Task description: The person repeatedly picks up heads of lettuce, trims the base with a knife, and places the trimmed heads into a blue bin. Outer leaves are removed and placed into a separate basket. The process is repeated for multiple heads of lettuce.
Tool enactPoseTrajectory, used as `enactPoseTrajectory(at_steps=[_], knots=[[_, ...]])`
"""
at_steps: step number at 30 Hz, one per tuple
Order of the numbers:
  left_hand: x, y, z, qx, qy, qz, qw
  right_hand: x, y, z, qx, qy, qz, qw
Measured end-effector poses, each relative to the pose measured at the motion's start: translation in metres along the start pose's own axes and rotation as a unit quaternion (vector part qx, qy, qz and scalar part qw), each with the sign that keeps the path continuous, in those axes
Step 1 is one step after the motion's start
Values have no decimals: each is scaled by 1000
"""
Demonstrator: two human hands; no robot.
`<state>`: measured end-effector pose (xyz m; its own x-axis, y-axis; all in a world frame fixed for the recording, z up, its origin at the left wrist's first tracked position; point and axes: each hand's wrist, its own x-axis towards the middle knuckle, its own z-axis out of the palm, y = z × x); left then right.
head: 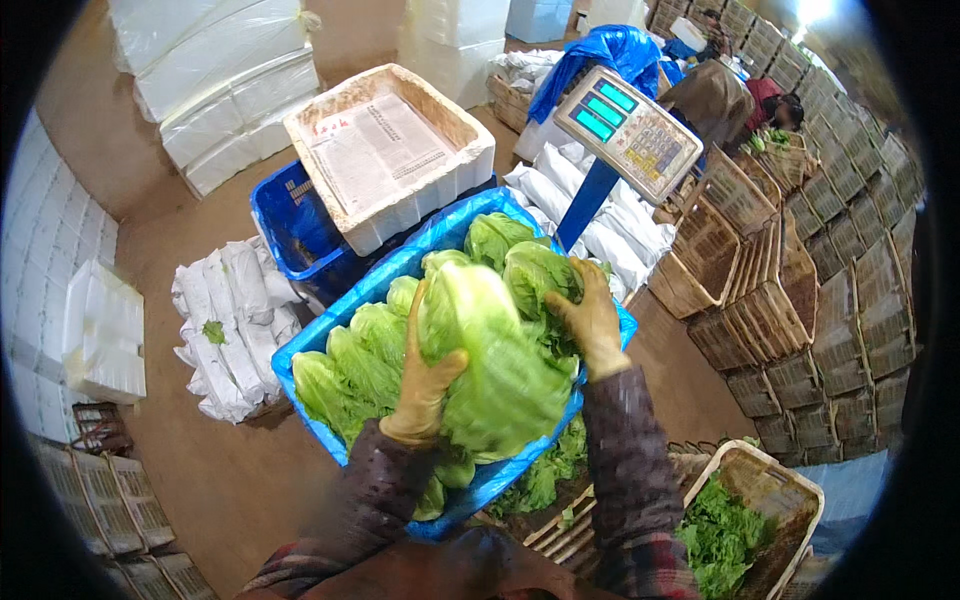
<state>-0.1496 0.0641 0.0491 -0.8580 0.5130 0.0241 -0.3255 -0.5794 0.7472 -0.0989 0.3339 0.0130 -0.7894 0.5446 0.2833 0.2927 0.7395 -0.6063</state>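
Observation:
A large head of leafy lettuce [495, 352] is between my hands, above a crate lined with blue plastic [300, 341]. My left hand [424, 375], in a tan glove, presses against its left side with the thumb spread. My right hand [589, 315], gloved too, touches another green head [536, 274] at the crate's right side; whether it grips that head I cannot tell. Several more heads [367, 337] lie in a row along the crate's left part. The scale's display [626, 127] stands on a blue post behind the crate.
Behind the crate, a foam box [480, 161] with printed paper inside rests on blue bins [300, 217]. White wrapped bundles [232, 322] lie at left. Plastic crates [697, 255] are stacked at right. A crate of loose leaves [795, 480] stands at lower right. People sit at upper right.

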Motion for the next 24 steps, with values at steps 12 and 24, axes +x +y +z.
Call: enactPoseTrajectory(at_steps=[12,24], knots=[[47,-180,-39,186,120,-54,974,-170,65,-52,239,-41,64,968],[-166,-349,274,322,-321,110,884,-538,273,-500,-56,130,560,817]])
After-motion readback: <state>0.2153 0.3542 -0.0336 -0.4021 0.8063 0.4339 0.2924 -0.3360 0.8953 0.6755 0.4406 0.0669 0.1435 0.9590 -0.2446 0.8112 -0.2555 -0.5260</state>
